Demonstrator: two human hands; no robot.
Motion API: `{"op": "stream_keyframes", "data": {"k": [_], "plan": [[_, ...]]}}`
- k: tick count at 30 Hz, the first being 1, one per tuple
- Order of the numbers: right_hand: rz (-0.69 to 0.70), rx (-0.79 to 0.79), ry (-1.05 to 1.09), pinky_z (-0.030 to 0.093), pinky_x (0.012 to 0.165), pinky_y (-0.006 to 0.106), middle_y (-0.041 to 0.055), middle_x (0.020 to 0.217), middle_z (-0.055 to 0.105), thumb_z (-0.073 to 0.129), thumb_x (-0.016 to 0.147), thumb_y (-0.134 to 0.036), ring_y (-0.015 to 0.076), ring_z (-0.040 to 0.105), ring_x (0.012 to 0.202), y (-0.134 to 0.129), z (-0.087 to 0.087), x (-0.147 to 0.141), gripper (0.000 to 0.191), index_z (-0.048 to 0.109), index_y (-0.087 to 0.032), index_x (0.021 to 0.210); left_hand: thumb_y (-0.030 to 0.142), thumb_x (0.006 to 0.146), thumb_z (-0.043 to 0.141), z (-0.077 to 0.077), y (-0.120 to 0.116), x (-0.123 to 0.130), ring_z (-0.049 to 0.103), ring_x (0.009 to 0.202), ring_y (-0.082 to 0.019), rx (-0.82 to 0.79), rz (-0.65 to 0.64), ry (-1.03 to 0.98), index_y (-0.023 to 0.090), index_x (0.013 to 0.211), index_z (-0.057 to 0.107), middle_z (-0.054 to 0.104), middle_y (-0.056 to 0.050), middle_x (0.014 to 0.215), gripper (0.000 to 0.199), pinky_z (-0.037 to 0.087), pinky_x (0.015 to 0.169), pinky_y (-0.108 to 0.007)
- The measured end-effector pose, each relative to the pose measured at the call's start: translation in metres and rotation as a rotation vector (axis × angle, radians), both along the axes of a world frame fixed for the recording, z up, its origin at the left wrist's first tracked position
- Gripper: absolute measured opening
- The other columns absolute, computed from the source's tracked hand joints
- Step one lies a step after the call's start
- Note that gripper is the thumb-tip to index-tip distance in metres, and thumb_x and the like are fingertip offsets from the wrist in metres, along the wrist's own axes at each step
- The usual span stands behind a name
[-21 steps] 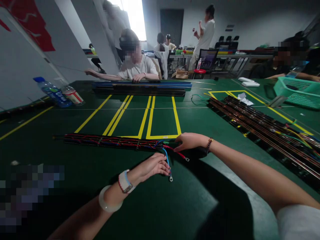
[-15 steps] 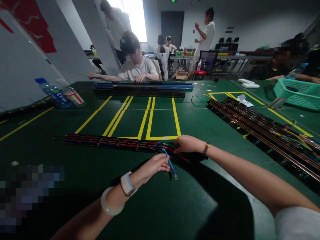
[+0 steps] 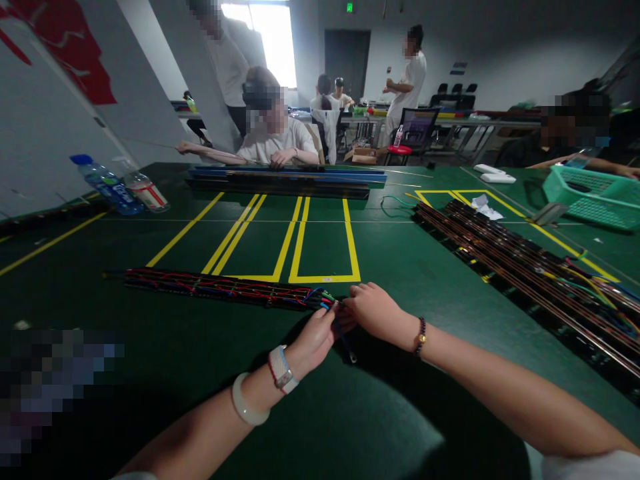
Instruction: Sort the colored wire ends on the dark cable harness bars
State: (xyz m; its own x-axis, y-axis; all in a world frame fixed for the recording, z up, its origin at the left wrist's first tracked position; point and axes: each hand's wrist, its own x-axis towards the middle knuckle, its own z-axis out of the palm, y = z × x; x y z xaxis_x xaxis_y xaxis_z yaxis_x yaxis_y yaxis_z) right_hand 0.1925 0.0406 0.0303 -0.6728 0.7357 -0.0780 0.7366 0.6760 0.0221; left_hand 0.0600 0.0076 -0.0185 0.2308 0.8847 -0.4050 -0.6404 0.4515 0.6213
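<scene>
On the broad, flat green table, the long, slim black strip with red and blue wiring lay near, left of centre. At its right end, the bare right hand and bare left hand met, fingers closed on thin coloured cables.

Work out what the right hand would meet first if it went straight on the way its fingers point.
Probably the fingertips of the left hand, close ahead of the right hand beside the coloured wires; the fingers overlap in view, so the exact order is unclear.
</scene>
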Motion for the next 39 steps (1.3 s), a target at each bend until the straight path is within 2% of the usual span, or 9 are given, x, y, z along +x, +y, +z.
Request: {"op": "stream_keyframes", "data": {"k": [7,9,13,17,21,25,30,35,39], "plan": [[0.045,-0.212,0.103,0.042,0.068,0.023,0.004,0.092,0.071,0.055,0.087,-0.026,0.0168,0.065,0.083,0.032,0.009,0.026,0.024,0.068,-0.024,0.107,0.014,0.088,0.054,-0.001,-0.007,-0.004,0.066,0.082,-0.016,0.022,-0.006,0.05,0.013,0.082,0.059,0.068,-0.006,0.081,0.008,0.05,0.087,-0.033],[0.118,-0.156,0.068,0.042,0.071,0.025,0.0041,0.09,0.071,0.056,0.087,-0.024,0.0171,0.064,0.083,0.046,0.008,0.028,0.023,0.068,-0.024,0.106,0.016,0.089,0.052,0.003,-0.008,-0.005,0.067,0.078,-0.017,0.002,-0.036,0.075,0.012,0.08,0.058,0.067,-0.007,0.078,0.012,0.052,0.084,-0.035],[0.316,0.082,-0.076,0.042,0.08,0.031,0.0069,0.086,0.068,0.053,0.089,-0.02,0.0185,0.06,0.084,0.071,0.003,0.025,0.02,0.067,-0.02,0.103,0.02,0.092,0.048,0.008,-0.01,-0.006,0.067,0.076,-0.017,-0.052,-0.096,0.147,0.012,0.08,0.057,0.068,-0.009,0.077,0.017,0.052,0.076,-0.03],[0.494,0.274,-0.157,0.038,0.093,0.037,0.0065,0.085,0.065,0.046,0.091,-0.012,0.0183,0.056,0.088,0.09,-0.006,0.021,0.024,0.066,-0.018,0.104,0.024,0.088,0.055,0.0,-0.009,-0.009,0.062,0.062,-0.012,-0.049,-0.075,0.191,0.016,0.082,0.052,0.061,0.0,0.067,0.011,0.048,0.061,-0.022],[0.627,0.334,-0.144,0.035,0.099,0.036,0.0067,0.094,0.065,0.04,0.093,-0.008,0.0166,0.054,0.094,0.105,-0.014,0.017,0.031,0.063,-0.016,0.111,0.026,0.088,0.054,-0.008,-0.009,-0.012,0.054,0.055,-0.009,0.042,-0.125,0.153,0.017,0.08,0.047,0.054,0.003,0.064,0.014,0.042,0.055,-0.02],[0.635,0.325,-0.108,0.033,0.105,0.037,0.0057,0.101,0.065,0.038,0.094,-0.01,0.0149,0.052,0.102,0.111,-0.021,0.014,0.033,0.061,-0.017,0.116,0.029,0.088,0.055,-0.007,-0.009,-0.013,0.049,0.053,-0.008,0.049,-0.177,0.155,0.018,0.08,0.045,0.052,0.003,0.063,0.017,0.039,0.053,-0.02],[0.488,0.365,-0.005,0.029,0.11,0.041,0.0068,0.106,0.064,0.035,0.096,-0.012,0.0161,0.053,0.108,0.093,-0.033,0.027,0.035,0.059,-0.017,0.121,0.025,0.089,0.053,-0.007,-0.007,-0.013,0.052,0.056,-0.009,0.03,-0.159,0.121,0.018,0.082,0.045,0.052,0.003,0.066,0.013,0.042,0.057,-0.021],[0.281,0.278,0.308,0.034,0.106,0.046,0.0081,0.118,0.06,0.045,0.094,-0.021,0.0196,0.049,0.116,0.044,-0.041,0.045,0.036,0.054,-0.023,0.128,0.025,0.089,0.053,-0.007,-0.005,-0.012,0.056,0.06,-0.011,0.01,-0.155,0.085,0.018,0.089,0.047,0.055,0.002,0.069,0.009,0.045,0.058,-0.024],[0.311,0.167,0.49,0.038,0.102,0.043,0.008,0.121,0.06,0.05,0.092,-0.027,0.0192,0.05,0.116,0.007,-0.041,0.046,0.038,0.052,-0.026,0.13,0.018,0.09,0.049,-0.008,-0.004,-0.012,0.059,0.063,-0.012,0.031,-0.146,0.063,0.017,0.095,0.048,0.059,-0.001,0.076,0.005,0.044,0.057,-0.023]]}}
